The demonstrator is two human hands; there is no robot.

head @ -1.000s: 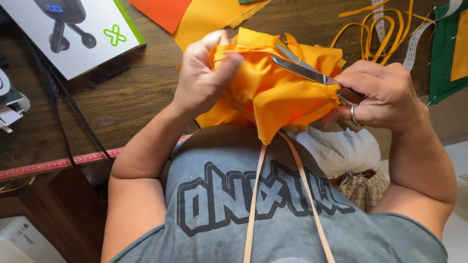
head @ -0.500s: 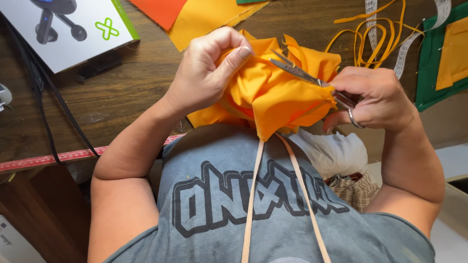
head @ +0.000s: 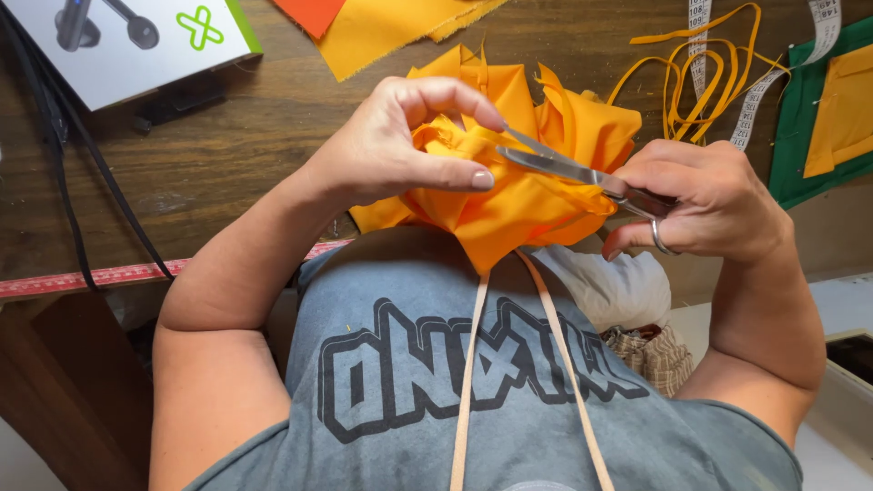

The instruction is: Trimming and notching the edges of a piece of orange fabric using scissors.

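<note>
My left hand (head: 400,145) pinches a bunched piece of orange fabric (head: 536,195) held up in front of my chest, thumb and fingers closed on its folds. My right hand (head: 709,200) grips a pair of metal scissors (head: 564,165), whose blades point left into the fabric, close to my left thumb. The scissor handles are hidden inside my right fist. A ring shows on one right finger.
A wooden table (head: 227,155) lies beyond my hands. On it sit a white box (head: 127,45) with black cables, flat orange cloth (head: 391,27), thin orange strips (head: 700,73), a white measuring tape (head: 755,100) and green felt (head: 818,109). A red ruler (head: 91,277) runs along the table edge.
The view has shifted. My left hand has regripped the fabric lower, and the scissors have slid further left into the folds.
</note>
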